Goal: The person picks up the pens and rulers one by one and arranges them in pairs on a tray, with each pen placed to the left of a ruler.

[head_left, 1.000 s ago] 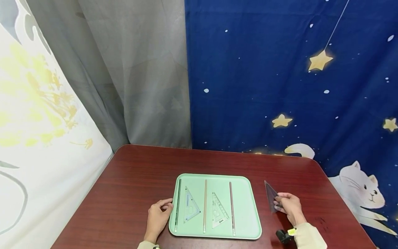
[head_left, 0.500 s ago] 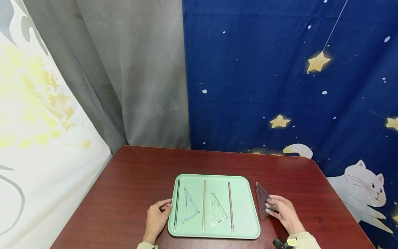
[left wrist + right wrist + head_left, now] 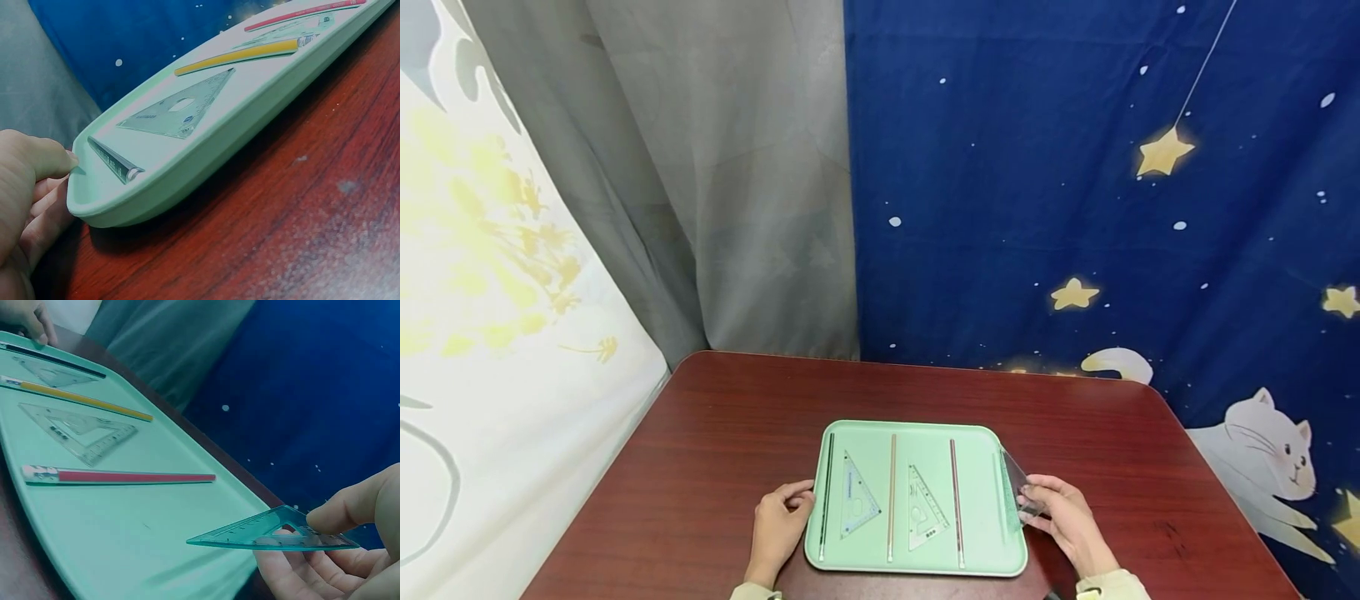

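A pale green tray (image 3: 988, 542) lies on the table. My left hand (image 3: 778, 525) grips its left rim, thumb on the top edge and fingers curled against the side in the left wrist view. Between thumb and fingers my right hand (image 3: 1063, 521) pinches a clear set square (image 3: 234, 539), tilted over the tray's right edge. Inside the tray, from left to right, are a dark pencil (image 3: 827, 500), a set square (image 3: 854, 504), a yellow pencil (image 3: 892, 500), another set square (image 3: 920, 525) and a red pencil (image 3: 957, 500), spaced apart and roughly upright in the head view.
Beneath the tray is a dark red wooden table (image 3: 737, 425) with rounded far corners. Behind it hang a grey curtain (image 3: 767, 183) and a blue star-patterned cloth (image 3: 1000, 167). A white printed cloth (image 3: 512, 375) hangs along the left side.
My right hand has moved left with the set square, from over the table beside the tray to over the tray's right edge. The left hand stays at the left rim.
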Action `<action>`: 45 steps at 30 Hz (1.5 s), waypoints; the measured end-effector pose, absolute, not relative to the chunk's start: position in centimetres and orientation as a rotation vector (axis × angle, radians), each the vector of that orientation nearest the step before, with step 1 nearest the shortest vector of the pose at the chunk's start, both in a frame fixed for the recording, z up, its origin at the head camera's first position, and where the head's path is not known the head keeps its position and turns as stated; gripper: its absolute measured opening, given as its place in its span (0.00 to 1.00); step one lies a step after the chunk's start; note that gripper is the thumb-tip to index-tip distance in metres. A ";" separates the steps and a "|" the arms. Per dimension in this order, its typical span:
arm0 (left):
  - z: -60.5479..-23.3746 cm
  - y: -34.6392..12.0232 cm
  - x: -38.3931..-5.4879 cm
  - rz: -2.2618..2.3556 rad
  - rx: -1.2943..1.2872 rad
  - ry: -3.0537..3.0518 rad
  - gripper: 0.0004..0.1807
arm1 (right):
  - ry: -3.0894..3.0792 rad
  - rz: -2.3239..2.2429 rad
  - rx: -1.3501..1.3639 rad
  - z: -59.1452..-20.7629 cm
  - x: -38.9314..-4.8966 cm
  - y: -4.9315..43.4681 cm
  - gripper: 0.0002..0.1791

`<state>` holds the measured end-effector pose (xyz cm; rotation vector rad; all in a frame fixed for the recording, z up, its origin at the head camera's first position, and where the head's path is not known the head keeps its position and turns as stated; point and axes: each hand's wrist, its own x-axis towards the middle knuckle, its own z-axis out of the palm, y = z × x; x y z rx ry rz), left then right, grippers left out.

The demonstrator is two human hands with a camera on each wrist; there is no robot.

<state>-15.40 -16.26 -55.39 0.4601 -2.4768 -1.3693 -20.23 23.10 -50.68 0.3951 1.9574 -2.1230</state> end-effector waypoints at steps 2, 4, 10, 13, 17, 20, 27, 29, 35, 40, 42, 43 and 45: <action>-55.4 -16.2 -15.4 -1.361 0.452 -2.471 0.09 | 1.978 -2.100 0.395 -50.7 -20.1 22.7 0.07; -55.3 -16.2 -15.4 -1.365 0.452 -2.466 0.09 | 2.000 -2.080 0.398 -50.7 -20.0 22.3 0.07; -55.3 -16.3 -15.4 -1.386 0.468 -2.482 0.09 | 2.006 -2.050 0.382 -51.2 -19.7 21.3 0.08; -55.3 -16.3 -15.4 -1.387 0.463 -2.482 0.10 | 2.015 -2.032 0.357 -51.5 -19.5 20.8 0.09; -55.4 -16.4 -15.5 -1.382 0.463 -2.481 0.10 | 2.048 -2.027 0.366 -51.5 -19.5 20.0 0.12; -55.4 -16.4 -15.5 -1.378 0.463 -2.488 0.10 | 2.074 -2.036 0.387 -51.6 -19.6 19.4 0.14; -55.3 -16.3 -15.4 -1.393 0.465 -2.483 0.10 | 2.151 -2.013 0.411 -51.7 -19.5 18.4 0.14; -55.2 -16.3 -15.3 -1.389 0.455 -2.476 0.09 | 2.171 -2.006 0.403 -51.7 -19.3 18.3 0.14; -55.2 -16.2 -15.4 -1.375 0.427 -2.479 0.09 | 2.232 -1.931 0.427 -51.4 -18.8 18.2 0.16; -55.2 -16.2 -15.4 -1.391 0.440 -2.487 0.10 | 2.339 -1.806 0.406 -50.7 -18.3 18.4 0.18; -55.2 -16.3 -15.4 -1.399 0.447 -2.488 0.10 | 2.382 -1.767 0.378 -50.6 -18.2 18.6 0.18; -55.1 -16.3 -15.4 -1.404 0.453 -2.489 0.10 | 2.395 -1.753 0.363 -50.5 -18.2 18.6 0.18; -55.2 -16.3 -15.3 -1.408 0.465 -2.491 0.10 | 2.420 -1.728 0.340 -50.4 -18.1 18.7 0.18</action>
